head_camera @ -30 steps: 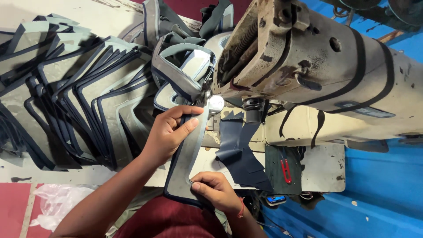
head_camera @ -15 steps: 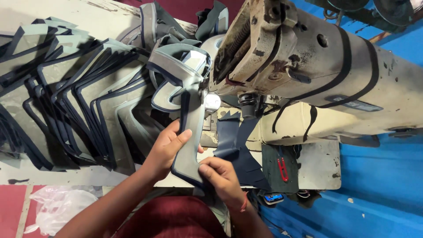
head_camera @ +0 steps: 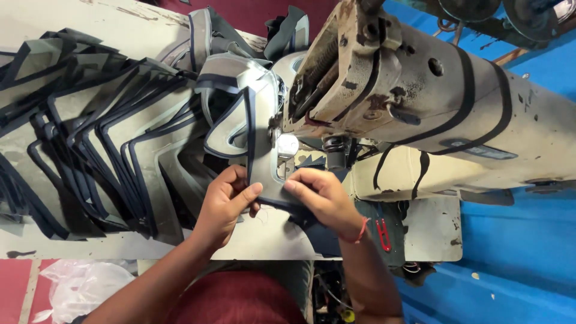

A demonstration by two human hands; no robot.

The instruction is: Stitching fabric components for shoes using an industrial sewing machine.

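Both hands now pinch the grey panel (head_camera: 262, 144) at its near end, left hand (head_camera: 225, 207) and right hand (head_camera: 321, 198) closer together, piece fed further under the machine (head_camera: 420, 102) head.

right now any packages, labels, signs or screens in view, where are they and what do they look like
Label: on the sewing machine's arm, right of centre; a narrow dark slanted strip, print too small to tell.
Plastic bag: bottom left, below the table edge; crumpled, clear whitish.
No signs or screens in view.
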